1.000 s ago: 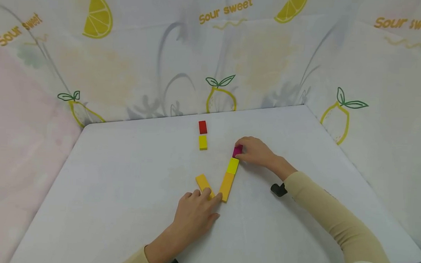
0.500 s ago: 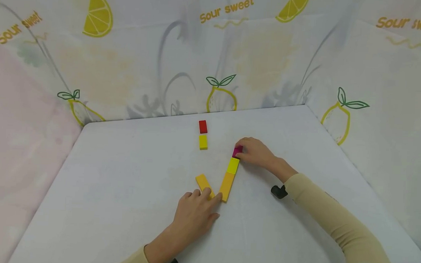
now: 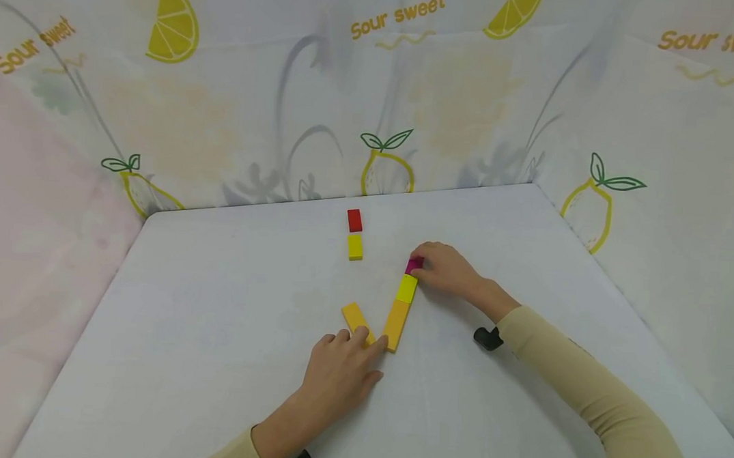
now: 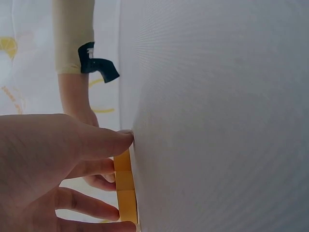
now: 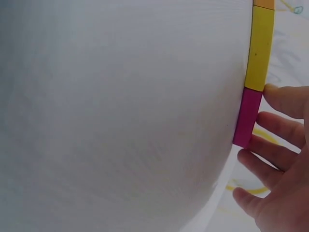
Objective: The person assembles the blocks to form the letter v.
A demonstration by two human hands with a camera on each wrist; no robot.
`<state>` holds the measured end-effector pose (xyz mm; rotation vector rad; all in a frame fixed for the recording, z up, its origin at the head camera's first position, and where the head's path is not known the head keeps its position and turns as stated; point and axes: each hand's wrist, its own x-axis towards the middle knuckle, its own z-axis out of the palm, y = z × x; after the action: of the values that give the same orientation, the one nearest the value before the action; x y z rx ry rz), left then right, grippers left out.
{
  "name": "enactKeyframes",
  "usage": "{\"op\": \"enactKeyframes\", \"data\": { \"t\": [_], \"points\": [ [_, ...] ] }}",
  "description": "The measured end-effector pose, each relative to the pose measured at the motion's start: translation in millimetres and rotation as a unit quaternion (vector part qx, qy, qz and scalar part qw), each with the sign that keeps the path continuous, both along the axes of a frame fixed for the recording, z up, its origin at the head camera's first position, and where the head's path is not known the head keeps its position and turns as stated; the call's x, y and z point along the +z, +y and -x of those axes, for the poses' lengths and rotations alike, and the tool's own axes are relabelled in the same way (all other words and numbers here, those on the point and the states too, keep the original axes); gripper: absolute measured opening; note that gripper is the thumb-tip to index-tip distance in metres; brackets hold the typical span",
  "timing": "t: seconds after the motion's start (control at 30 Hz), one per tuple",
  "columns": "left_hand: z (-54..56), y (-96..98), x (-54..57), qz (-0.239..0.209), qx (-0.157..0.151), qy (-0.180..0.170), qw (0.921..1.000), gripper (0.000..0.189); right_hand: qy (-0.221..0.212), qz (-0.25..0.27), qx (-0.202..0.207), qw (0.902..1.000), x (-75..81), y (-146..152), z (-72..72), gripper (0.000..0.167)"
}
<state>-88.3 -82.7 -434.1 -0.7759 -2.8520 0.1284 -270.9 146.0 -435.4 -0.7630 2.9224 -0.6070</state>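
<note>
In the head view my right hand [image 3: 445,268] holds a magenta block [image 3: 413,266] by its edges, thumb at the near end and fingertips along its side and far end. That block meets a yellow block [image 3: 407,289], which meets a longer orange block [image 3: 396,324], all in one slanting line. My left hand [image 3: 339,368] rests low on the table, its index fingertip at the near end of this orange block. Its other fingertips lie on a second orange block [image 3: 355,317], which angles in to form a V and is partly covered by them. The right wrist view shows the magenta block [image 5: 247,117] end to end with the yellow one [image 5: 259,48].
Farther back on the white table [image 3: 216,304], a red block [image 3: 354,220] lies just behind another yellow block [image 3: 355,247]. A lemon-print cloth [image 3: 256,101] hangs behind the table. Each wrist carries a small black camera mount [image 3: 488,339].
My right hand has shifted very slightly toward me at the magenta block. My left hand and the other blocks keep their places.
</note>
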Motion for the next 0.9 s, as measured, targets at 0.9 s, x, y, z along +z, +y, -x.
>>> {"op": "enactKeyframes", "data": {
  "t": [0.9],
  "points": [
    [-0.2,0.6,2.2,0.002,0.001,-0.011,0.9999,0.050,0.005,-0.003,-0.011,0.9999,-1.4,-4.4,-5.2,0.036]
  ]
}}
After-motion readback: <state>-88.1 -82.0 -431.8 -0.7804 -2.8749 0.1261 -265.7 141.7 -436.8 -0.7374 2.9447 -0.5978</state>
